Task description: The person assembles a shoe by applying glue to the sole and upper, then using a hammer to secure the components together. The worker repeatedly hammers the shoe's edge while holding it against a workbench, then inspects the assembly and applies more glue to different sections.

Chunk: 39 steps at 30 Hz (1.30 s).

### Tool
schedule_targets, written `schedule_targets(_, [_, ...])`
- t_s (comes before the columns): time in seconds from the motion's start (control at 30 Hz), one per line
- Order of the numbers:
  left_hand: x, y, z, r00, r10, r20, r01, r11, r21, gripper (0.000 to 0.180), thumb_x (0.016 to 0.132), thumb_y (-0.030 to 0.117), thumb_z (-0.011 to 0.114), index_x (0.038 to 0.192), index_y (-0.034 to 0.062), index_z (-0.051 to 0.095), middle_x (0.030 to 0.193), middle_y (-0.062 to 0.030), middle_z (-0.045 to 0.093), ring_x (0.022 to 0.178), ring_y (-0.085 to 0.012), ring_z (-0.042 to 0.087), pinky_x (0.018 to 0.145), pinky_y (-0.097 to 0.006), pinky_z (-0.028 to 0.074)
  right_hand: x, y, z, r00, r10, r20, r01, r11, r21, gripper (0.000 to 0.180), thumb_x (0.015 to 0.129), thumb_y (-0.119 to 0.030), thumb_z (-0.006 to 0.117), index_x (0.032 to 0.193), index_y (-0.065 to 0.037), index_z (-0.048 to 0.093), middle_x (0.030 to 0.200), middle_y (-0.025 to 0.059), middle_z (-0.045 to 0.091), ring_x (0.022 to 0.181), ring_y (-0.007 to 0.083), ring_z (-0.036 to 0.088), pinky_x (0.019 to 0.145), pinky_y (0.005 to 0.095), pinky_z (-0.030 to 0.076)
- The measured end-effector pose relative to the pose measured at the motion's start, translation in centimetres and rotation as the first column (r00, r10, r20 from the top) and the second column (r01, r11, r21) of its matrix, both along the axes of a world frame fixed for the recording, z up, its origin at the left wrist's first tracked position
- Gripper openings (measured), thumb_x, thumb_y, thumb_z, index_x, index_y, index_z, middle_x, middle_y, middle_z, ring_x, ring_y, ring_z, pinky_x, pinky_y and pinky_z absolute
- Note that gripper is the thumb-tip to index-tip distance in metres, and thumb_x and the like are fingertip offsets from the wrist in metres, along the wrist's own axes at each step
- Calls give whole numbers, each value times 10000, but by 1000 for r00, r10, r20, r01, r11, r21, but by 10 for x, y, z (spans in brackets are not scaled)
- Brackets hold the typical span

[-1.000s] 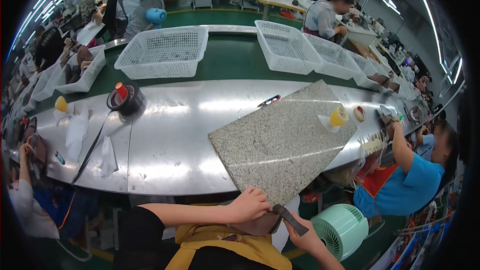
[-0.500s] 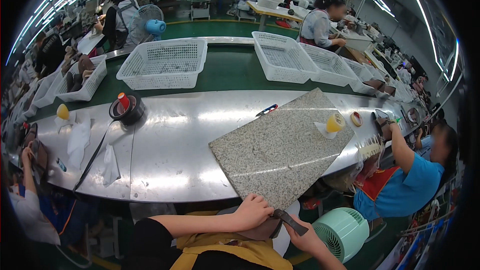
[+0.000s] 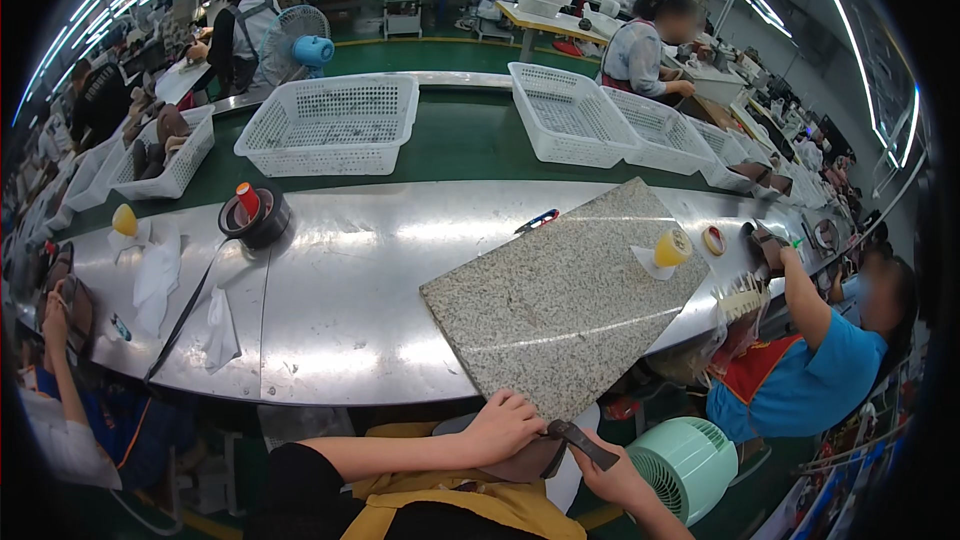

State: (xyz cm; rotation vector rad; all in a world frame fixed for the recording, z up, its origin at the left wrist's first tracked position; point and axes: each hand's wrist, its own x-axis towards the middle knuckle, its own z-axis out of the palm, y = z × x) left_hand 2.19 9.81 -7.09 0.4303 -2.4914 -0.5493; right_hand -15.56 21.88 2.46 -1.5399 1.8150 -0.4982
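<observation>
At the near edge of the stone slab (image 3: 560,310), my left hand (image 3: 505,428) is closed over a brown-grey piece (image 3: 524,462) that looks like part of a shoe, low in my lap. A dark brown strap (image 3: 588,445) runs from beside my left fingers to my right hand (image 3: 612,480), which is closed on its other end. My left wrist and the yellow apron (image 3: 470,510) hide much of the brown-grey piece.
On the slab stands a yellow-topped pot (image 3: 672,248); a cutter (image 3: 537,221) lies beyond it. The metal bench (image 3: 340,310) carries a black tape roll (image 3: 265,225). White baskets (image 3: 330,155) line the green belt. A co-worker (image 3: 800,370) and a pale green fan (image 3: 690,465) are at right.
My hands keep their grip in nearly the same place. The view shifts very slightly. The co-worker at far left has raised a hand a little.
</observation>
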Motion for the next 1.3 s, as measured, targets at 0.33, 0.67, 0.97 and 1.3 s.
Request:
schedule_targets(0.33, [2,1,0,998,-61,30,66,983,-173,115,749,139,578,862,129,591,859,-21,527,918,-202,515,915,-395,386,1,-2,0,1000,8,-28,-8,1000,10,230,897,-165,579,1107,-92,522,780,229,623,784,447,598,620,473,486])
schedule_targets(0.67, [4,3,-1,999,-30,-11,29,995,-95,128,766,132,595,894,128,586,876,-24,525,922,-212,500,907,-380,373,2,-3,2,999,17,-28,-17,1000,2,226,898,-163,574,1106,-97,513,776,223,621,769,445,596,616,479,482])
schedule_targets(0.97, [4,3,-4,1000,-15,-8,15,999,-52,115,777,139,630,884,126,591,878,-28,530,911,-214,493,872,-370,376,1,-3,0,998,30,-56,-28,999,31,234,905,-174,561,1116,-91,505,791,227,620,778,446,595,633,483,484])
schedule_targets(1.3, [4,3,-2,1000,-15,4,15,999,-37,123,773,143,636,890,126,601,872,-23,532,908,-212,493,860,-360,375,2,-3,-1,999,17,-28,-17,1000,-2,230,895,-160,578,1103,-86,516,784,225,621,779,450,591,631,477,484])
